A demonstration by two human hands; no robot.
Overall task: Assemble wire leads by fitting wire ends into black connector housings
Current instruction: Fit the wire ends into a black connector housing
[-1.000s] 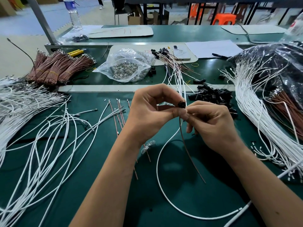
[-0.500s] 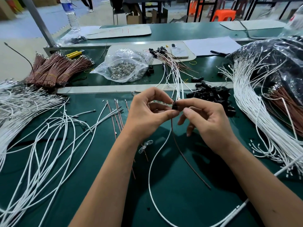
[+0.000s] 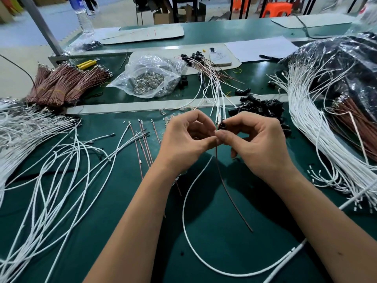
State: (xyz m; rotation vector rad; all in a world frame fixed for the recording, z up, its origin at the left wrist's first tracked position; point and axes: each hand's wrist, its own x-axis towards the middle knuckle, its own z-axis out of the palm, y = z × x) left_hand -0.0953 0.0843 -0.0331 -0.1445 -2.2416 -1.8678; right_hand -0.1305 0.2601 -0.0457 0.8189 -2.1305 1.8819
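The left hand [image 3: 183, 137] pinched a thin brown wire [image 3: 228, 190] just below a small black cylindrical connector housing [image 3: 222, 126], which the right hand [image 3: 259, 146] gripped between thumb and forefinger above the green table mat [image 3: 122, 201]. One brown and one white wire [image 3: 189, 242] trailed down toward the person, the housing's open end facing up.

Blk housing [image 3: 222, 126], brn wire [image 3: 230, 196], wht wire [image 3: 195, 250], grn table [image 3: 126, 203].

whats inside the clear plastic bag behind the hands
The clear plastic bag holds a heap of small shiny metal pieces, too small to identify. Crinkled plastic hides the bottom of the heap.
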